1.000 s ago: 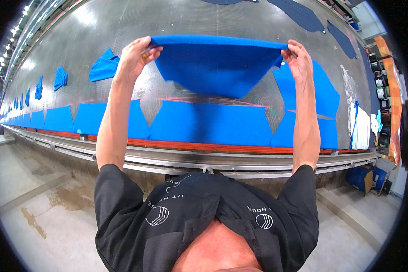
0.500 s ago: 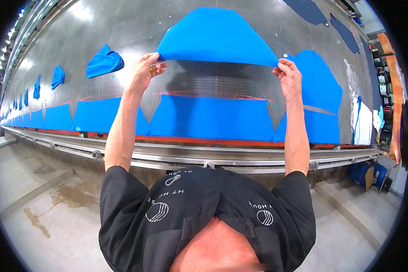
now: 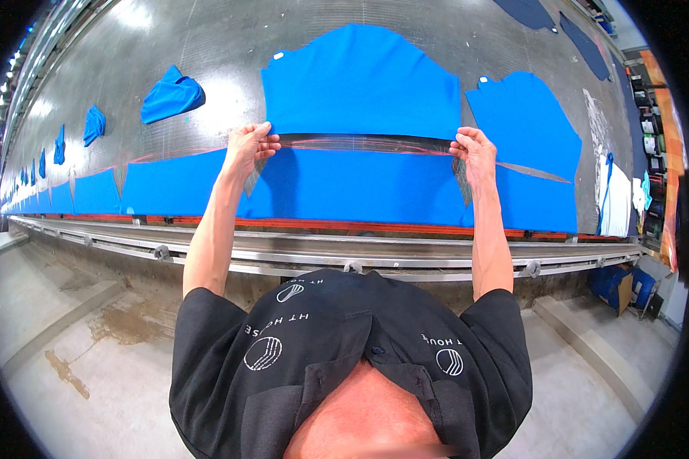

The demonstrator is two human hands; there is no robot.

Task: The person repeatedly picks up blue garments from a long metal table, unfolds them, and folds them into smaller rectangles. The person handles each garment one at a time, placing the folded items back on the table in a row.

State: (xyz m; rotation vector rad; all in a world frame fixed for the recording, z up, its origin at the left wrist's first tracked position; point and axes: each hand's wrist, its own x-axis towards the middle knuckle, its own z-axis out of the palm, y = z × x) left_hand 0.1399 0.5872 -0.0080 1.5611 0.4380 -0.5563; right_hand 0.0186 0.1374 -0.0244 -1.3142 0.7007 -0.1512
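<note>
Here it is, the blue cloth piece (image 3: 362, 88) spread out right in front of me, over the table just beyond the near row, its rounded side facing away and a small white tag (image 3: 278, 56) at its upper left; my left hand (image 3: 250, 151) pinches one near corner between thumb and fingers, my right hand (image 3: 476, 154) pinches the other, and the near edge runs nearly straight between them! Below that edge, a dark strip and pinkish lines (image 3: 314, 144) separate it from the long blue panel (image 3: 352, 187), so I'd call this one opened out but not yet let go; whether its far side touches the table, I can't tell. Just to the right, a matching blue piece (image 3: 524, 115) lies flat, only a narrow gap off the panel below it, and that one looks done to me! Over to the left, a bunched blue piece (image 3: 170, 98) and a smaller-looking bundle (image 3: 94, 126) lead a line of others shrinking into the distance, all unspread, so by my reckoning plenty is left. For room, the dark table (image 3: 230, 46) shows bare beyond my piece and to its left, while on the right the neighbour sits close, leaving a slim margin; nearer me, a red strip (image 3: 360, 229) and the metal rail (image 3: 314, 264) mark the table's edge, running beneath my forearms
</note>
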